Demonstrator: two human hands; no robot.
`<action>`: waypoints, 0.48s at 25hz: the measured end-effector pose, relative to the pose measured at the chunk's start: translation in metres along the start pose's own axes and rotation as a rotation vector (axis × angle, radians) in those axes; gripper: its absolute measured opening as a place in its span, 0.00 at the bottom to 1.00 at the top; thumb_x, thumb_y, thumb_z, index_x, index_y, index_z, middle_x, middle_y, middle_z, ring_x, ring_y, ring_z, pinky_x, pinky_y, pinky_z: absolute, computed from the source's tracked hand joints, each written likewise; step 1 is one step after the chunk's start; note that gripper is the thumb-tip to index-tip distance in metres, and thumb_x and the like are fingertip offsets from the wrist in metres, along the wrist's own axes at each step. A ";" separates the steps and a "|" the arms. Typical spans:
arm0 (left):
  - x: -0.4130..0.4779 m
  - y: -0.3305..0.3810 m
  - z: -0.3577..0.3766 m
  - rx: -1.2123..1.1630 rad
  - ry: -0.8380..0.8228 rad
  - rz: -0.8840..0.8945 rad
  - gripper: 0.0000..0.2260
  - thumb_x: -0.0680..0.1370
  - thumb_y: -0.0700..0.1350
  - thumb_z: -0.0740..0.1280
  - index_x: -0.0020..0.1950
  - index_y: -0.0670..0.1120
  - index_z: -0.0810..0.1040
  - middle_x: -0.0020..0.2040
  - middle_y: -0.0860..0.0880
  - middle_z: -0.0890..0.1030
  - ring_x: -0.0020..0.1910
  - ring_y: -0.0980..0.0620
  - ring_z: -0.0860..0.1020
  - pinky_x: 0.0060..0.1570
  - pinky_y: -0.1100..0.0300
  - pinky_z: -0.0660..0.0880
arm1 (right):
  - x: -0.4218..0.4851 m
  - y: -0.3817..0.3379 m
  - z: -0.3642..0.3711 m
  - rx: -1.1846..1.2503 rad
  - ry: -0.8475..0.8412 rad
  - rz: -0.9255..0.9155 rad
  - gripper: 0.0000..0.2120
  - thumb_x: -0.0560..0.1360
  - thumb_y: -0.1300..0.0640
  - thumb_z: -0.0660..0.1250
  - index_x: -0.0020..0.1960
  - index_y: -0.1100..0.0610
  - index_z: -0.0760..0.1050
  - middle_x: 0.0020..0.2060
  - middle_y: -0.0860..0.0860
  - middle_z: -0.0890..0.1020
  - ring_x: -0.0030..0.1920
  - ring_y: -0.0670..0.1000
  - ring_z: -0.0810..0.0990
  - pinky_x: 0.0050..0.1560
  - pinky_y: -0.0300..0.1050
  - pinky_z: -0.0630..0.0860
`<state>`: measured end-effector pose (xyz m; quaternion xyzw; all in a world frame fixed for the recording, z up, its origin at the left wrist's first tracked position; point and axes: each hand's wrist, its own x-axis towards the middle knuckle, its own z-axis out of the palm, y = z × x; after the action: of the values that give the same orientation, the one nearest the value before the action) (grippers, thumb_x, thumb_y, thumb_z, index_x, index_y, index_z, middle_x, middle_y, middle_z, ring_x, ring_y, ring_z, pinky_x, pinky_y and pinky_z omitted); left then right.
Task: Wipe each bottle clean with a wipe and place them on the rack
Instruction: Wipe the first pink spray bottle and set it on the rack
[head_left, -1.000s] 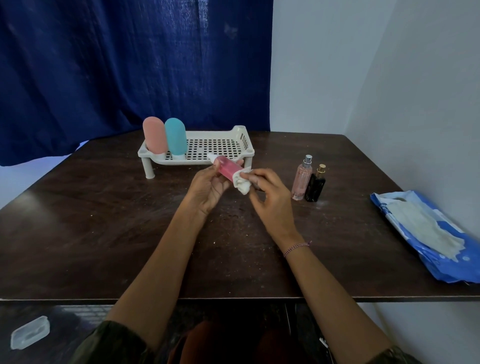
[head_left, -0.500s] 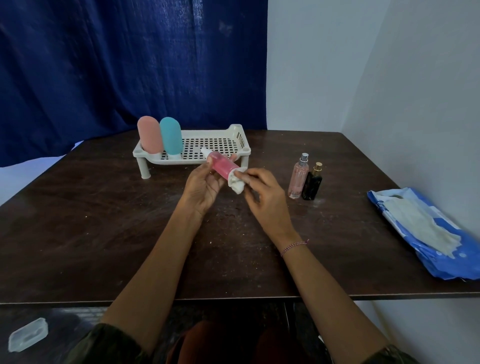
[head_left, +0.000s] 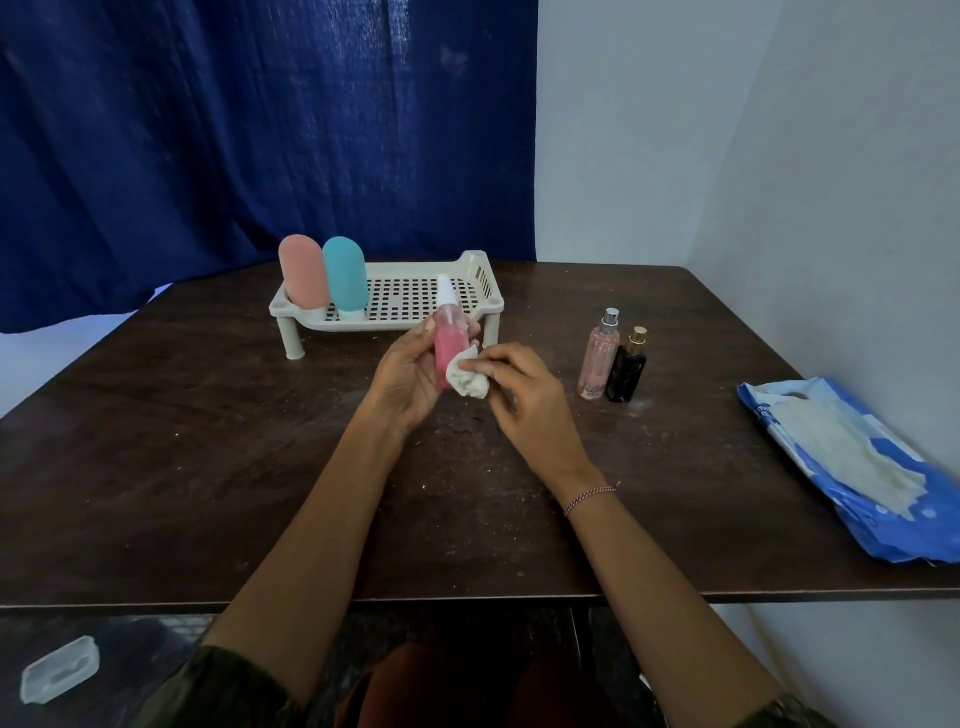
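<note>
The fingers (head_left: 429, 326) of my left hand (head_left: 405, 382) are curled round a clear spray bottle (head_left: 445, 345), holding it upright above the tabletop (head_left: 208, 441) with its white nozzle on top and pink liquid in its lower part. The right hand (head_left: 530, 402) has its fingers (head_left: 491, 358) pinched on a crumpled white wipe (head_left: 467, 380), pressed to the bottle's lower side. Just behind stands the white rack (head_left: 480, 270). At its left end I see two rounded bottles side by side, one salmon (head_left: 304, 273) and one teal (head_left: 344, 273), both cap-down. To the right, on the tabletop, a pale pink perfume bottle (head_left: 598, 358) and a black bottle (head_left: 627, 371) stand upright, just beside each other. Well apart, at the right edge, lies a blue wipes pack (head_left: 904, 525) with white wipes showing at its top.
</note>
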<state>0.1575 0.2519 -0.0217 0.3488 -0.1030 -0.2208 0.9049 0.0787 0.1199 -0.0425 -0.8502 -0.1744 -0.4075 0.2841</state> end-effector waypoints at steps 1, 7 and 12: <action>-0.001 0.000 0.001 0.036 -0.019 -0.020 0.15 0.82 0.43 0.55 0.67 0.40 0.68 0.52 0.42 0.81 0.50 0.49 0.81 0.46 0.55 0.80 | 0.000 0.000 0.000 0.003 0.000 0.000 0.14 0.71 0.70 0.68 0.56 0.62 0.79 0.50 0.54 0.78 0.54 0.50 0.76 0.60 0.41 0.73; -0.002 -0.005 0.003 0.141 -0.110 -0.084 0.13 0.81 0.41 0.54 0.63 0.40 0.72 0.51 0.43 0.82 0.48 0.51 0.81 0.48 0.56 0.80 | 0.002 -0.002 -0.004 -0.002 0.097 0.054 0.13 0.71 0.68 0.69 0.55 0.62 0.79 0.50 0.55 0.78 0.54 0.48 0.76 0.58 0.41 0.74; -0.002 -0.011 0.003 0.330 -0.255 -0.133 0.14 0.76 0.39 0.60 0.61 0.42 0.74 0.56 0.44 0.79 0.53 0.51 0.78 0.59 0.55 0.73 | 0.003 0.004 -0.008 -0.018 0.187 0.182 0.13 0.72 0.67 0.69 0.57 0.62 0.78 0.51 0.55 0.76 0.52 0.49 0.75 0.54 0.44 0.77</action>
<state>0.1508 0.2436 -0.0270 0.4676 -0.2281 -0.3026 0.7985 0.0780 0.1123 -0.0372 -0.8232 -0.0656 -0.4592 0.3274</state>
